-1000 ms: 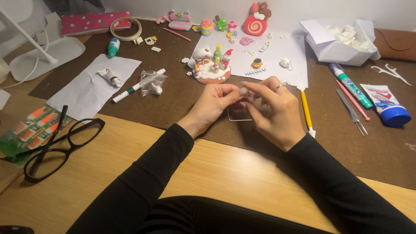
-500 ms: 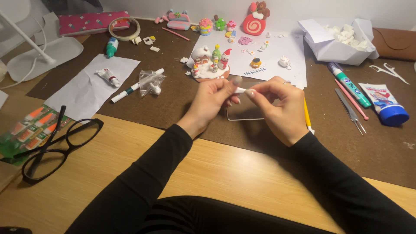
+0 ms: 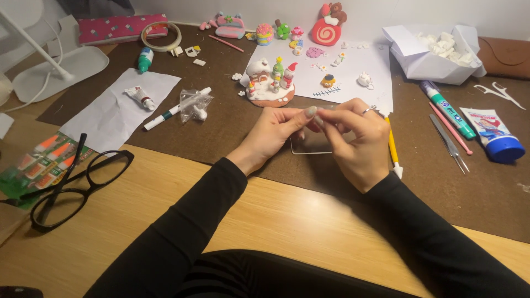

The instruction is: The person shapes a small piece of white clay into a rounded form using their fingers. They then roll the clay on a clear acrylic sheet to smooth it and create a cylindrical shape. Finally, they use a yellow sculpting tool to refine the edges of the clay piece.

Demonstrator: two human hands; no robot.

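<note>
Over the brown craft mat (image 3: 232, 132), just above a small clear sheet (image 3: 310, 146) lying flat on it, both hands meet. Left hand (image 3: 273, 135) and right hand (image 3: 356, 140) have fingertips pressed together, pinching a tiny pale bit of clay (image 3: 319, 115) between them; it's mostly hidden by the fingers, so shape is hard to tell. Looks like soft modelling clay: very light, squashy, easily dented or smeared, likely a bit tacky. Best held as it is now, with fingertip pads and light pressure only, not nails.

Clear sheet looks thin, stiff and slick; probably easier lifted by an edge or corner.

Just beside the right hand lies a yellow sculpting tool (image 3: 392, 148). Beyond the hands, on white paper (image 3: 364, 66), stands a clay house scene with snowman and tree (image 3: 270, 83), with small clay figures scattered near it. These look fragile; thin parts would snap if gripped, so take by the base.

Right side: tweezers (image 3: 448, 142), green glue pen (image 3: 447, 109), blue-capped tube (image 3: 497, 140), folded paper box of white scraps (image 3: 436, 49). Left: black glasses (image 3: 77, 185) on the wooden table (image 3: 265, 221), white marker (image 3: 174, 109).
</note>
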